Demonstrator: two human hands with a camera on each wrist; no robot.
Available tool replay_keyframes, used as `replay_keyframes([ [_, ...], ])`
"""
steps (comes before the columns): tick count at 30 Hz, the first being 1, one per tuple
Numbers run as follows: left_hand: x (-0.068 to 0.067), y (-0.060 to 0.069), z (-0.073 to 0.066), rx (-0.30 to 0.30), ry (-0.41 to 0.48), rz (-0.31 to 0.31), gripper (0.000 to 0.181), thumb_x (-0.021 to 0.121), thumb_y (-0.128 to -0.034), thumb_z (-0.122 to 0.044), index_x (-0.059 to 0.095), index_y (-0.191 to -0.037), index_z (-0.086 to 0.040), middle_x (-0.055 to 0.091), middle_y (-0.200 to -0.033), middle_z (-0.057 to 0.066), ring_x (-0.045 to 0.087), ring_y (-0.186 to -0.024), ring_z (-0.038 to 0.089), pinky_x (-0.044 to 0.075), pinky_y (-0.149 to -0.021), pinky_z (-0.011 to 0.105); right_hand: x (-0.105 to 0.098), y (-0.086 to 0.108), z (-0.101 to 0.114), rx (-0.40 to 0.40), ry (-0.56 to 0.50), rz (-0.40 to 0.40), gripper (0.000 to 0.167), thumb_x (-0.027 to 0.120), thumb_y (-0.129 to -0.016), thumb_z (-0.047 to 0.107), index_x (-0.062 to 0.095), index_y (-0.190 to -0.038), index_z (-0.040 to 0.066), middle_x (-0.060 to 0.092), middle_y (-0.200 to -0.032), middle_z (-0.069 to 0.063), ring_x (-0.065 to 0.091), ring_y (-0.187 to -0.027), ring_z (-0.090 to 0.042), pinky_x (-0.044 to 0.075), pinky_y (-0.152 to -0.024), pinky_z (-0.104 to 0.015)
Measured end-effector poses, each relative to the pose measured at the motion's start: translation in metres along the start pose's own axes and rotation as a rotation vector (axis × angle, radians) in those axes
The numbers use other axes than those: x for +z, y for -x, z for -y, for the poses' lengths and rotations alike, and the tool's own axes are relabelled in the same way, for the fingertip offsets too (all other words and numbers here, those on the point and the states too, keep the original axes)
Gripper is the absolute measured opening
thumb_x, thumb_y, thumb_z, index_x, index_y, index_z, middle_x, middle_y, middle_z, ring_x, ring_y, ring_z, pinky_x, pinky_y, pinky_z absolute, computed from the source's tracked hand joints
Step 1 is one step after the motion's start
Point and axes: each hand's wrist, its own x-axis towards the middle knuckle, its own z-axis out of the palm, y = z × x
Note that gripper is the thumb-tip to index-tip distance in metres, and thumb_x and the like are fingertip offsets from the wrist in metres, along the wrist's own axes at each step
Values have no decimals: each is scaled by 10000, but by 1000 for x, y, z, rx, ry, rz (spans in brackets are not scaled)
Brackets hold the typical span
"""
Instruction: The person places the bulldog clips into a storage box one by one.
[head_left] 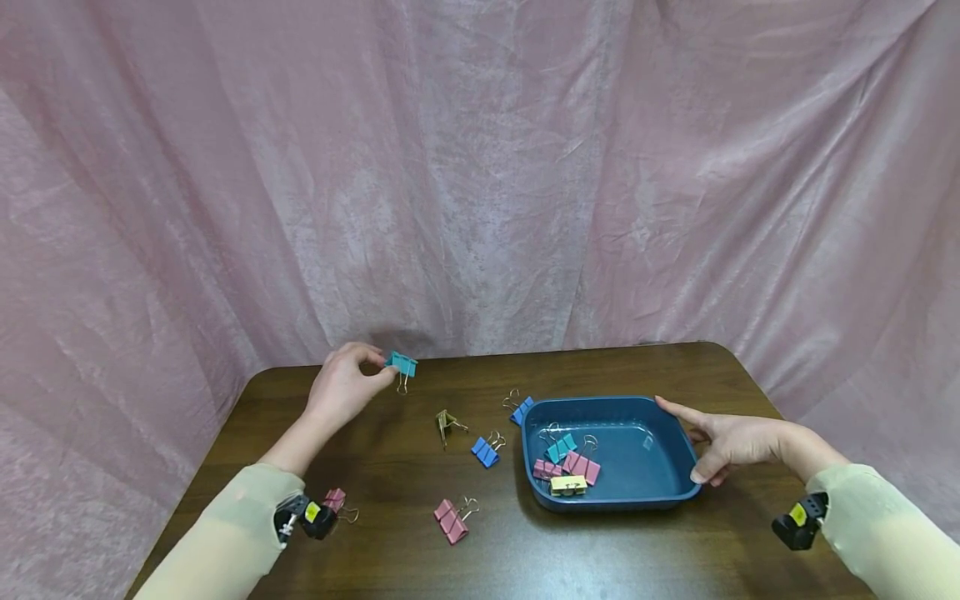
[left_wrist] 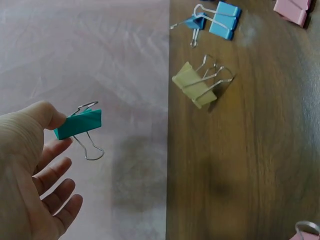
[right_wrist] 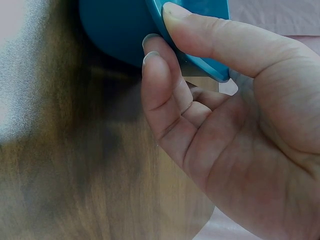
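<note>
My left hand [head_left: 351,385] pinches a teal binder clip [head_left: 402,364] between thumb and forefinger, raised above the table's far left part. In the left wrist view the same teal binder clip [left_wrist: 79,124] has its wire handles spread to either side. At the right, my right hand [head_left: 738,442] grips the rim of a blue tray [head_left: 611,503], with the thumb over the edge and curled fingers outside, as the right wrist view shows. Inside the tray's left part lie a teal clip [head_left: 560,448], two pink clips [head_left: 582,467] and a yellow clip [head_left: 567,485].
On the brown table [head_left: 360,467] lie a yellow clip [head_left: 444,425], two blue clips [head_left: 486,451] left of the tray, a pink clip [head_left: 452,522] near the front and another pink clip [head_left: 335,499] by my left wrist. A pink curtain [head_left: 465,183] hangs behind the table.
</note>
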Motion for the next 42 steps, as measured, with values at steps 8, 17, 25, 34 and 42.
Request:
replay_keyframes([
  [8, 8, 2, -14, 32, 16, 15, 280, 745, -893, -396, 770, -997, -138, 659, -1282, 10, 513, -1267, 321, 442, -989, 514, 1, 0, -1, 5, -6, -6, 1246, 805, -810, -47, -85, -1640, 220, 210, -1522, -439, 540, -1129, -392, 563, -752, -485],
  [17, 15, 4, -32, 62, 38, 40, 260, 754, -883, -408, 768, -969, -163, 655, -1286, -3, 510, -1263, 304, 440, -986, 513, 1, 1, 0, -2, -8, -5, 1245, 804, -809, -51, -83, -1640, 216, 197, -1531, -442, 522, -1160, -406, 565, -757, -491],
  [25, 23, 7, -46, 105, 58, 45, 231, 764, -869, -414, 768, -933, -192, 668, -1260, -26, 509, -1285, 298, 432, -1018, 507, 1, 0, 0, 4, -11, -9, 1252, 807, -804, -53, -83, -1641, 221, 201, -1528, -440, 516, -1163, -411, 562, -749, -490],
  [34, 29, 9, -63, 132, 82, 67, 200, 766, -861, -409, 756, -909, -214, 657, -1256, -57, 513, -1273, 252, 431, -1019, 488, 1, 0, -1, 7, 1, -16, 1247, 810, -805, -47, -77, -1642, 209, 227, -1520, -430, 515, -1167, -412, 564, -756, -495],
  [42, 36, 12, -75, 159, 79, 88, 176, 765, -854, -406, 754, -927, -247, 655, -1251, -61, 516, -1238, 232, 457, -968, 466, 1, 0, -1, 10, 2, -18, 1244, 809, -806, -46, -71, -1644, 217, 220, -1517, -432, 518, -1158, -411, 563, -756, -497],
])
